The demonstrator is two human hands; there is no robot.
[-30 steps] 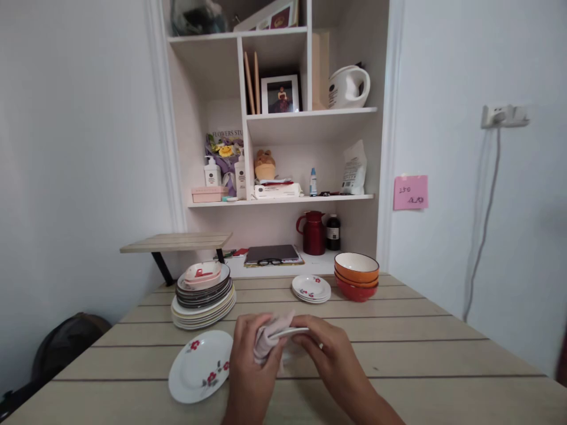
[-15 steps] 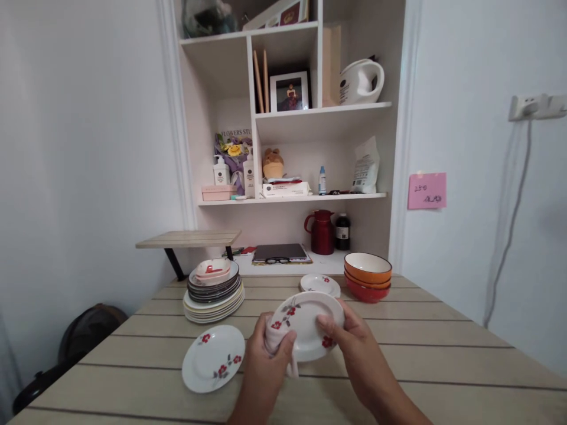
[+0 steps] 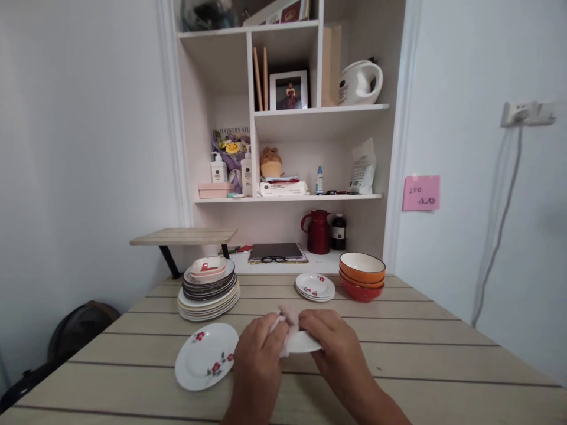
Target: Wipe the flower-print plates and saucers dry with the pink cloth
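Observation:
Between my hands, above the table, is a small white plate, tilted so that mostly its near edge shows. My left hand is closed on a pale pink cloth pressed against the plate's left side. My right hand grips the plate's right side, fingers over the top and thumb beneath. Left of my left hand lies a white plate with red flowers, flat on the table. Beyond my hands sits a short stack of small flowered plates.
A tall plate stack with small pink dishes on top stands at left, near a raised wooden shelf. Orange and red bowls are stacked at right. Behind are a laptop, glasses, a red jug and a dark bottle.
The plate in my hands has tipped from facing me to nearly edge-on. Both hands have turned knuckles-up, and the cloth now shows above the plate. The view has shifted slightly.

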